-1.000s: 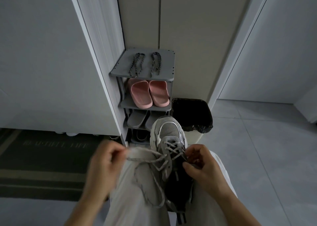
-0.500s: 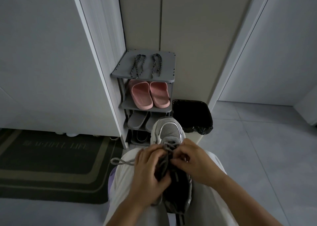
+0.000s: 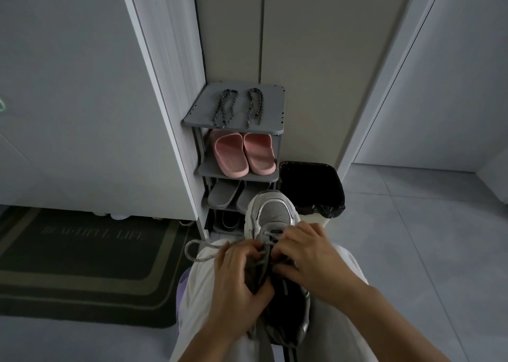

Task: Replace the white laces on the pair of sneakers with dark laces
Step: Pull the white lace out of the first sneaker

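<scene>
A grey and white sneaker (image 3: 270, 212) lies on my lap with its toe pointing away from me. Its white lace (image 3: 196, 250) is partly pulled out, and a loose loop trails left over my thigh. My left hand (image 3: 236, 282) grips the tongue and left side of the sneaker. My right hand (image 3: 308, 257) pinches the lace at the eyelets on the right side. Two coiled dark laces (image 3: 237, 110) lie side by side on top of a grey shoe rack (image 3: 275, 129). The second sneaker is out of sight.
The rack holds pink slippers (image 3: 243, 154) on its second shelf and grey slippers (image 3: 224, 195) below. A bin with a black liner (image 3: 312, 187) stands right of the rack. A dark doormat (image 3: 85, 262) lies on the floor at left. Grey tiles extend to the right.
My left hand, which was pulling the lace out to the left, has come back to the sneaker and now grips it. The slack lace has dropped onto my thigh.
</scene>
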{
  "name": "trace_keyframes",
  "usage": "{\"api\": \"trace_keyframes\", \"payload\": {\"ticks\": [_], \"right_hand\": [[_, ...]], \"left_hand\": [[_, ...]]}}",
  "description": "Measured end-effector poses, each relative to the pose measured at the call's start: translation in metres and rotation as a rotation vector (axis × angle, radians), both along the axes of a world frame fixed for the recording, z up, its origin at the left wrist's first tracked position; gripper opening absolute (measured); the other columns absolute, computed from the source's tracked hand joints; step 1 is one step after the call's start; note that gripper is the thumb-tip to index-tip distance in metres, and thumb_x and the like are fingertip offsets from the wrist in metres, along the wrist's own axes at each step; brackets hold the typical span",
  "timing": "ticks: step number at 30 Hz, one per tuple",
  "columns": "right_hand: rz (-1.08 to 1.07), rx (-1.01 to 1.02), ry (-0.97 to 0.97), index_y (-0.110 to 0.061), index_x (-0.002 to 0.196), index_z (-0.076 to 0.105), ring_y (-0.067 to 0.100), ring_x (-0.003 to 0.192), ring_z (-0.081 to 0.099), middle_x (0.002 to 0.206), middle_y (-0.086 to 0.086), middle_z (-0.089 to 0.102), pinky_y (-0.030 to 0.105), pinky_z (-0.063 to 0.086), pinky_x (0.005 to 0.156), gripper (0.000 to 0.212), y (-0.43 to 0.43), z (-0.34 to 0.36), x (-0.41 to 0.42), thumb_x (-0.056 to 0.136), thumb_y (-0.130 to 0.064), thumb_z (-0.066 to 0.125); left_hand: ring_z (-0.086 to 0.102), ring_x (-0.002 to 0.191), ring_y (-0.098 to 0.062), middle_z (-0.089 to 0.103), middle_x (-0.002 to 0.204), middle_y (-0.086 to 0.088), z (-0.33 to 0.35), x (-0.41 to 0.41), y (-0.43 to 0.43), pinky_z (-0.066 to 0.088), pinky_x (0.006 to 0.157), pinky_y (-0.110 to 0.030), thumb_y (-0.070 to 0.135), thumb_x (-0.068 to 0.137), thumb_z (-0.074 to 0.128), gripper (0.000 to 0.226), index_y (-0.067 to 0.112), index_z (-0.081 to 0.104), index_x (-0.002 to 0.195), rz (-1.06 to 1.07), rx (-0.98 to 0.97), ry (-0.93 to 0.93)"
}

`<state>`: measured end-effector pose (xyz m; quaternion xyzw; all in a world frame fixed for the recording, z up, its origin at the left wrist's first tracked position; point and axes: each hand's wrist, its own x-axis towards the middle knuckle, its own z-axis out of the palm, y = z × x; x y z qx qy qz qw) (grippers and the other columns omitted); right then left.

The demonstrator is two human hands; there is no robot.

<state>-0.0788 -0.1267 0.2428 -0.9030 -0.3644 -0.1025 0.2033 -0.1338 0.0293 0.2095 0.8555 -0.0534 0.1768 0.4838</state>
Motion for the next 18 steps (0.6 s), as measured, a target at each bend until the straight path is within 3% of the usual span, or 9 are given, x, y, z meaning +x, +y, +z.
{"api": "trace_keyframes", "payload": {"ticks": [5, 7, 11, 13, 15, 17, 18], "right_hand": [[0.012, 0.084, 0.029, -0.026, 0.072, 0.057, 0.005, 0.078, 0.041, 0.077, -0.007, 0.055, 0.021, 0.033, 0.073, 0.013, -0.007, 0.000, 0.000, 0.075, -0.038, 0.054], [0.019, 0.203, 0.144, -0.028, 0.074, 0.052, 0.005, 0.078, 0.043, 0.078, -0.006, 0.054, 0.016, 0.036, 0.074, 0.007, -0.017, 0.006, 0.003, 0.077, -0.034, 0.056], [-0.299, 0.490, 0.331, -0.030, 0.074, 0.055, 0.001, 0.070, 0.051, 0.076, -0.008, 0.057, 0.005, 0.038, 0.065, 0.007, -0.078, 0.025, 0.012, 0.078, -0.034, 0.058], [-0.462, 0.522, 0.444, -0.025, 0.068, 0.057, 0.010, 0.069, 0.051, 0.070, -0.006, 0.058, 0.006, 0.037, 0.060, 0.021, -0.100, 0.016, 0.012, 0.084, -0.016, 0.064], [-0.469, 0.453, 0.584, -0.025, 0.072, 0.056, 0.020, 0.078, 0.053, 0.079, -0.001, 0.059, 0.006, 0.039, 0.065, 0.021, -0.096, 0.001, 0.010, 0.086, -0.010, 0.062], [-0.382, 0.366, 0.449, -0.030, 0.084, 0.055, 0.019, 0.093, 0.051, 0.096, -0.005, 0.055, 0.009, 0.040, 0.079, 0.008, -0.071, -0.005, 0.005, 0.081, -0.029, 0.062], [-0.315, 0.322, 0.340, -0.031, 0.092, 0.055, 0.015, 0.101, 0.047, 0.104, -0.007, 0.052, 0.013, 0.040, 0.086, 0.017, -0.057, -0.005, 0.003, 0.077, -0.037, 0.061]], "left_hand": [[0.042, 0.107, 0.007, 0.047, 0.109, 0.030, 0.002, 0.000, 0.000, 0.045, 0.088, -0.051, 0.036, 0.064, 0.062, 0.037, 0.035, 0.047, 0.098, -0.018, -0.017, 0.014], [0.047, 0.104, 0.007, 0.048, 0.109, 0.032, 0.001, 0.000, 0.000, 0.044, 0.091, -0.055, 0.037, 0.066, 0.064, 0.034, 0.035, 0.049, 0.096, -0.022, -0.066, 0.039], [0.047, 0.102, 0.008, 0.048, 0.107, 0.030, -0.002, -0.001, 0.001, 0.039, 0.094, -0.059, 0.035, 0.065, 0.060, 0.030, 0.035, 0.046, 0.091, -0.025, -0.071, 0.058], [0.047, 0.102, 0.002, 0.048, 0.104, 0.028, -0.003, 0.001, 0.000, 0.040, 0.093, -0.057, 0.033, 0.064, 0.059, 0.031, 0.036, 0.045, 0.092, -0.022, -0.065, 0.057], [0.048, 0.102, -0.009, 0.048, 0.102, 0.026, -0.005, 0.002, 0.000, 0.043, 0.089, -0.050, 0.032, 0.063, 0.060, 0.033, 0.038, 0.045, 0.093, -0.012, -0.069, 0.056], [0.049, 0.101, -0.017, 0.048, 0.101, 0.025, -0.006, 0.002, -0.002, 0.047, 0.083, -0.044, 0.032, 0.063, 0.061, 0.037, 0.039, 0.046, 0.096, -0.007, -0.073, 0.065], [0.050, 0.100, -0.018, 0.048, 0.102, 0.025, -0.006, 0.002, -0.002, 0.048, 0.082, -0.043, 0.033, 0.062, 0.063, 0.039, 0.039, 0.046, 0.097, -0.005, -0.082, 0.073]]}}
